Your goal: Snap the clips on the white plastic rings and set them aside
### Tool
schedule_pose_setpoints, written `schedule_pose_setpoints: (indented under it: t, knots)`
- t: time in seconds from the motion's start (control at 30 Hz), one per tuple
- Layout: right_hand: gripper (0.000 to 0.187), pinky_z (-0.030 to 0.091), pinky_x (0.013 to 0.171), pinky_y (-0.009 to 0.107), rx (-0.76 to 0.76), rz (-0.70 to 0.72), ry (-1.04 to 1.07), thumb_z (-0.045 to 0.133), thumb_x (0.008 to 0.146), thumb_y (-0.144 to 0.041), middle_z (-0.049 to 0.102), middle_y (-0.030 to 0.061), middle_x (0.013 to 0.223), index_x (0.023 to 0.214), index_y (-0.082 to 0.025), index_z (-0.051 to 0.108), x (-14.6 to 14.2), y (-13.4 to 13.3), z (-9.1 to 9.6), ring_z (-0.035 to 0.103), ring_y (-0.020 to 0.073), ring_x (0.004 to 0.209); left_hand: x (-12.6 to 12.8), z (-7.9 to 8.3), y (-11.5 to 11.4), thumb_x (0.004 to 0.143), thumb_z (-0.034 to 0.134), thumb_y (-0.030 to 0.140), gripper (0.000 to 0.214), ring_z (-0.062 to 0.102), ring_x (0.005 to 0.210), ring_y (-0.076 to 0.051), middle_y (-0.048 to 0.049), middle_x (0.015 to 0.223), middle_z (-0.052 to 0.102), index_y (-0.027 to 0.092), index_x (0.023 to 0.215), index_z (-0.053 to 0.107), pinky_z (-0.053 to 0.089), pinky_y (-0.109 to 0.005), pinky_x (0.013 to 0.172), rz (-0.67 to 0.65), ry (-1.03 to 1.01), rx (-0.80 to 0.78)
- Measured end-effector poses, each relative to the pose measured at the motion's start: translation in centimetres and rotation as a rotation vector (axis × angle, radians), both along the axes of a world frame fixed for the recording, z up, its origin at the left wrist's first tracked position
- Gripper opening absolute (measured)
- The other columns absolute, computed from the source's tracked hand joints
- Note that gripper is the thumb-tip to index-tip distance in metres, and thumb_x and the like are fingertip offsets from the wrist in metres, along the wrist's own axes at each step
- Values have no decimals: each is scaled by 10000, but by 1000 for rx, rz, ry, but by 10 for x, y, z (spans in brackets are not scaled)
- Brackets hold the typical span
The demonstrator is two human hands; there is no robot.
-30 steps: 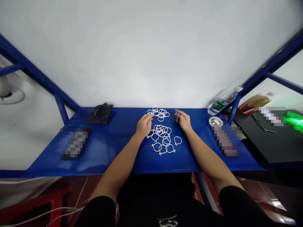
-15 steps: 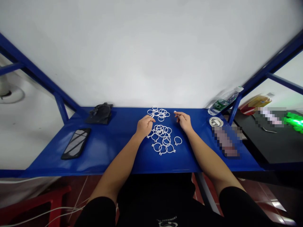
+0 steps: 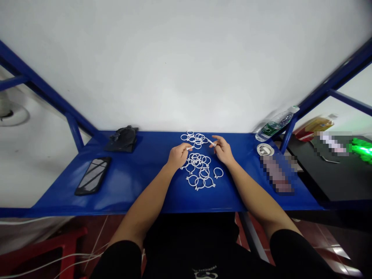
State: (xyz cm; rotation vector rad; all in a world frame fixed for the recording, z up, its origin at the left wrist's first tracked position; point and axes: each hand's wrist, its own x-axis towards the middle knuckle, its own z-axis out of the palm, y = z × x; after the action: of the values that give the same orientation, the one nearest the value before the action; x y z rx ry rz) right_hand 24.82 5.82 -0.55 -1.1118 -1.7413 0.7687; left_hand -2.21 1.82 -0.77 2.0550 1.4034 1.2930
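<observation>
Several white plastic rings lie on the blue table [image 3: 139,182] in two groups: a near pile [image 3: 200,170] between my hands and a smaller far cluster [image 3: 195,138] by the wall. My left hand [image 3: 177,155] is closed in a pinch on a small white piece at its fingertips. My right hand [image 3: 223,149] is also pinched on a small white piece, which points toward the left hand. Both hands hover just above the near pile, a short gap between them.
A black phone [image 3: 93,175] lies at the left. A dark crumpled cloth [image 3: 122,139] sits at the back left. A plastic water bottle [image 3: 276,124] and a small round metal tin [image 3: 264,149] are at the right. White wall behind.
Both hands have drawn closer together over the ring pile. The right hand came in to the left and nearer, now pinching a white piece.
</observation>
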Motion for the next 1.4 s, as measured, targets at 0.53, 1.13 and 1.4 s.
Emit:
schedule_pose_setpoints:
  t: [0.53,1.13,1.4]
  knots:
    - [550,533,1124,466,134,91,-679,518,999,-206,531,112,1612,1548,-230,549,-9,12,-5,583,296,1404,6,2,4,1010,627,335,300,652,1293,-266,-84,1368,730,240,1276,728,491,-487,1132,-104,189,76]
    - [255,543,942,301,144,133,-784,621,1024,-264,697,81,1248,1252,-254,735,-15,2,-2,695,218,1131,11,6,-4,1003,655,412,213,755,996,-231,-39,1049,816,272,1049,809,573,-391,937,-340,256,-66]
    - [268,524,875,284,185,231,-879,569,1062,-266,696,88,1216,1271,-258,737,-19,0,4,705,210,1041,10,-9,4,986,692,329,284,711,1040,-258,-79,1120,788,225,1246,743,547,-435,979,-79,236,-66]
